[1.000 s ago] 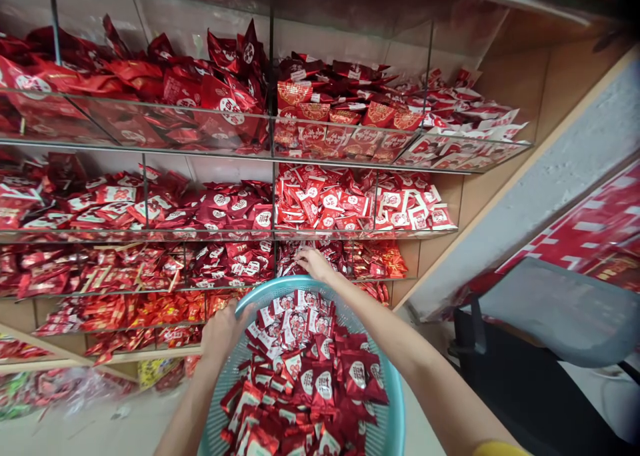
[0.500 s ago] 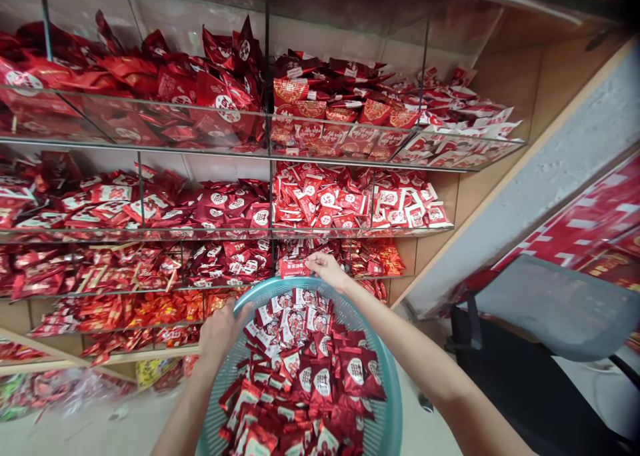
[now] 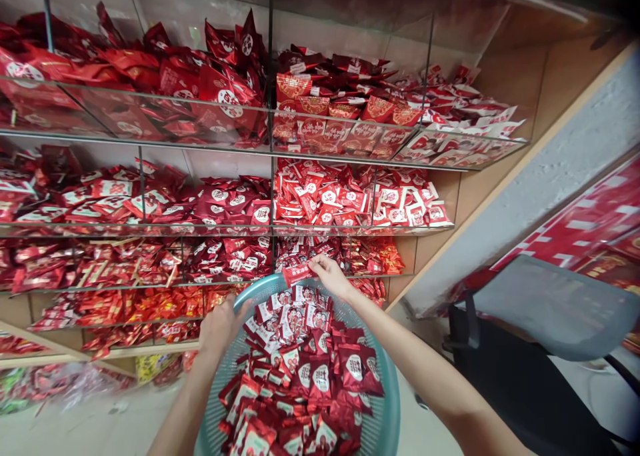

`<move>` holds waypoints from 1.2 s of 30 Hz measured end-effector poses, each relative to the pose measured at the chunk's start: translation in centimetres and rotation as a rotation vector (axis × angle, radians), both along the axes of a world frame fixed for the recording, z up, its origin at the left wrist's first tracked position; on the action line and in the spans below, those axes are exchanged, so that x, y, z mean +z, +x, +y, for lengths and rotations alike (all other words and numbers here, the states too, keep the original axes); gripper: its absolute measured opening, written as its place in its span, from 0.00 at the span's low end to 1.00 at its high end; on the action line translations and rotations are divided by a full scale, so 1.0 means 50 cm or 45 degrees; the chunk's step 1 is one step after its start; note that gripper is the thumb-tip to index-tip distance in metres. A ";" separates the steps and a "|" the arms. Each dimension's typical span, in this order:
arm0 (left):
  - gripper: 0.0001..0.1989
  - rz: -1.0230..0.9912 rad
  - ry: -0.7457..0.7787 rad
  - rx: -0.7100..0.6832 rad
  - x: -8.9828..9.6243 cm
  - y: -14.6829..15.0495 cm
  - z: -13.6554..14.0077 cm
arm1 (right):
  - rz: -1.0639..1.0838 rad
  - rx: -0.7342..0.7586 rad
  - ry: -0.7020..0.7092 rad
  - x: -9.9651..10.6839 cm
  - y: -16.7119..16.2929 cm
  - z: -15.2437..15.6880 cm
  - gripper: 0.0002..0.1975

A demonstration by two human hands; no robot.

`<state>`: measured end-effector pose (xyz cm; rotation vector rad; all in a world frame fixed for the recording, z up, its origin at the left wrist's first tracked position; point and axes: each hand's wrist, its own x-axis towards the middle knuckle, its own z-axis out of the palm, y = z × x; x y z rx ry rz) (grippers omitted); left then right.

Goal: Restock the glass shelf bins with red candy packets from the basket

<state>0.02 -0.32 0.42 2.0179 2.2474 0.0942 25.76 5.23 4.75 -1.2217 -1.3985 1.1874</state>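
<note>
A teal plastic basket (image 3: 387, 389) with slotted walls holds many red and white wrapped packets (image 3: 320, 376). On its left rim my left hand (image 3: 220, 326) is closed, thumb over the edge. My right hand (image 3: 327, 273) pinches one small red packet (image 3: 296, 273) with white lettering, held just above the basket's far rim. Behind that packet lies a shelf bin of dark red packets (image 3: 305, 248), partly hidden by the hand.
Glass-fronted shelves (image 3: 350, 153) stand ahead, their bins piled with red packets. A black and grey office chair (image 3: 530, 376) is at the right, by a grey wall (image 3: 565, 143). Plastic bags (image 3: 75, 383) lie under the shelves at the lower left.
My right hand has shifted slightly right, and the small red packet in it has tilted and now overlaps the basket's far rim. My left hand stays on the basket rim.
</note>
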 end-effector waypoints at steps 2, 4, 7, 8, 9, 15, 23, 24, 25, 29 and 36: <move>0.29 -0.015 -0.006 0.002 -0.001 0.000 0.001 | 0.160 0.007 -0.118 -0.001 0.001 -0.013 0.15; 0.30 -0.029 -0.002 0.000 -0.002 0.000 0.001 | 0.323 0.017 -0.263 -0.004 0.001 -0.027 0.16; 0.30 -0.026 0.021 -0.004 -0.003 0.000 0.000 | 0.524 -0.031 -0.469 -0.008 -0.001 -0.044 0.16; 0.30 -0.021 0.026 -0.005 -0.003 0.001 0.000 | 0.588 -0.059 -0.512 -0.009 -0.002 -0.049 0.16; 0.30 -0.015 0.029 -0.004 -0.002 0.001 -0.001 | 0.652 -0.087 -0.543 -0.010 -0.002 -0.054 0.15; 0.29 -0.035 -0.003 0.008 0.007 0.003 -0.003 | 0.884 -0.169 -0.669 -0.016 0.002 -0.071 0.12; 0.29 -0.043 -0.041 0.008 0.012 0.003 -0.003 | 0.803 0.004 -0.432 -0.039 -0.012 -0.094 0.15; 0.30 -0.042 -0.043 0.009 0.013 0.003 -0.004 | 0.719 0.005 -0.368 -0.044 -0.017 -0.096 0.15; 0.30 -0.041 -0.042 0.011 0.013 0.004 -0.004 | 0.606 -0.005 -0.301 -0.047 -0.022 -0.097 0.15; 0.30 -0.016 -0.019 0.010 0.012 0.004 -0.005 | -0.084 -0.059 0.090 -0.048 -0.038 -0.099 0.11; 0.30 -0.053 -0.017 0.001 0.000 -0.001 0.000 | -1.413 0.073 0.736 -0.028 -0.096 -0.108 0.12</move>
